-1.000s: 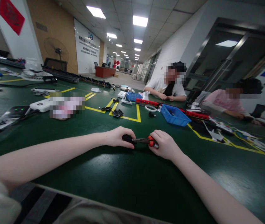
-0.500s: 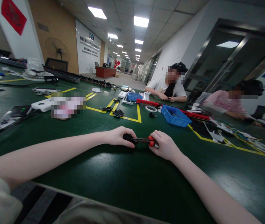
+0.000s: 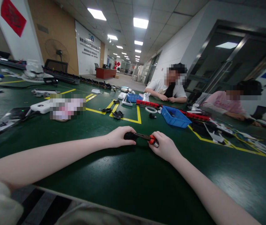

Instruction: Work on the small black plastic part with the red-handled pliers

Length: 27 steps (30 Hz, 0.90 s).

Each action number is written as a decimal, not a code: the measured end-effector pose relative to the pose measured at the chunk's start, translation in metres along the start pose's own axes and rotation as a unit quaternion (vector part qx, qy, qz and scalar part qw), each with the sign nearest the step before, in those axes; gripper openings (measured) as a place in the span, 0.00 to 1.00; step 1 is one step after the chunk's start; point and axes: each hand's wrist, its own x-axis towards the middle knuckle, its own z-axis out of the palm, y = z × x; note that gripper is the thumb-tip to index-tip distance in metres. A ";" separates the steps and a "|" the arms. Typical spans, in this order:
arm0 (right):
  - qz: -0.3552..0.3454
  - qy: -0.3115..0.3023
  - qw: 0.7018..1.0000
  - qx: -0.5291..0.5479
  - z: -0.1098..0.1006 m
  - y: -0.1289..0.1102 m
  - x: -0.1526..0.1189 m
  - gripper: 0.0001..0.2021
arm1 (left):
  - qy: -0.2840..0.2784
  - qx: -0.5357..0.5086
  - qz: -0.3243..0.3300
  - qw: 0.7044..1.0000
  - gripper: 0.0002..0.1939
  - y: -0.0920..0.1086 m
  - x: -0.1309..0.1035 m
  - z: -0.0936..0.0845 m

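Near the middle of the green table, my left hand is closed round a small black part, which its fingers partly cover. Red-handled pliers are gripped in my right hand. Their dark jaws point left and meet the right end of the black part; whether they are clamped on it is too small to tell. Beyond my hands, a small pile of black pieces lies by the yellow tape, with more black pieces to its left.
A blue bin stands at right behind my right hand, near a white ring. A phone and a white device lie at left. Cables spread at far right. Two people sit across the table.
The black part and the pliers have tilted slightly, the jaws now sloping up to the left. My left fingers have shifted a little, showing more of the part.
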 end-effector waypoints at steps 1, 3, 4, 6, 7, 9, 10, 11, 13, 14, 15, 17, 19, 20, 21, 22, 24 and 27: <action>-0.003 0.003 1.000 -0.011 -0.001 0.000 0.000 0.05 | -0.005 -0.003 0.004 1.000 0.18 -0.001 0.000 0.000; -0.023 0.004 0.999 -0.042 -0.003 0.000 0.000 0.05 | -0.023 0.000 0.021 1.000 0.17 -0.002 0.000 -0.001; -0.037 0.005 0.997 -0.061 -0.004 -0.001 0.000 0.06 | -0.033 0.005 0.035 0.999 0.15 -0.003 0.000 -0.001; -0.065 0.008 0.993 -0.097 -0.008 -0.003 0.001 0.07 | -0.048 0.028 0.067 0.996 0.12 -0.003 0.000 -0.002; -0.079 0.011 0.990 -0.112 -0.010 -0.004 0.001 0.08 | -0.051 0.044 0.079 0.995 0.11 -0.003 0.000 -0.002; -0.102 0.014 0.986 -0.133 -0.013 -0.006 0.001 0.09 | -0.052 0.078 0.085 0.992 0.11 -0.001 -0.001 -0.001; -0.111 0.013 0.984 -0.138 -0.014 -0.007 0.001 0.09 | -0.053 0.090 0.084 0.991 0.11 0.001 -0.001 -0.001; -0.116 0.011 0.983 -0.139 -0.015 -0.008 0.001 0.09 | -0.054 0.091 0.084 0.991 0.10 0.002 -0.002 -0.001; -0.115 0.007 0.985 -0.130 -0.015 -0.008 0.001 0.09 | -0.061 0.062 0.091 0.992 0.09 0.005 -0.003 -0.002; -0.110 0.004 0.987 -0.121 -0.014 -0.007 0.001 0.09 | -0.064 0.040 0.095 0.993 0.08 0.006 -0.003 -0.002; -0.102 0.001 0.989 -0.110 -0.013 -0.006 0.001 0.09 | -0.066 0.019 0.100 0.993 0.08 0.006 -0.003 -0.002; -0.079 -0.004 0.993 -0.087 -0.011 -0.003 0.001 0.08 | -0.060 -0.004 0.104 0.993 0.06 0.006 -0.002 -0.001; -0.055 -0.004 0.997 -0.062 -0.008 -0.001 0.001 0.06 | -0.046 -0.005 0.101 0.994 0.05 0.004 -0.001 -0.001; -0.045 -0.004 0.998 -0.051 -0.007 0.000 0.001 0.06 | -0.039 -0.003 0.098 0.994 0.05 0.003 -0.001 -0.001; -0.037 -0.004 0.998 -0.041 -0.006 0.000 0.001 0.05 | -0.034 -0.001 0.094 0.995 0.05 0.002 0.000 0.000; -0.031 -0.004 0.999 -0.032 -0.005 0.000 0.001 0.05 | -0.030 0.001 0.092 0.995 0.04 0.001 0.000 0.000; -0.022 -0.005 1.000 -0.018 -0.005 0.000 0.001 0.05 | -0.027 0.005 0.090 0.996 0.03 0.000 0.001 0.001; -0.013 -0.009 1.000 -0.003 -0.004 -0.001 0.001 0.05 | -0.026 0.010 0.087 0.996 0.01 -0.001 0.001 0.001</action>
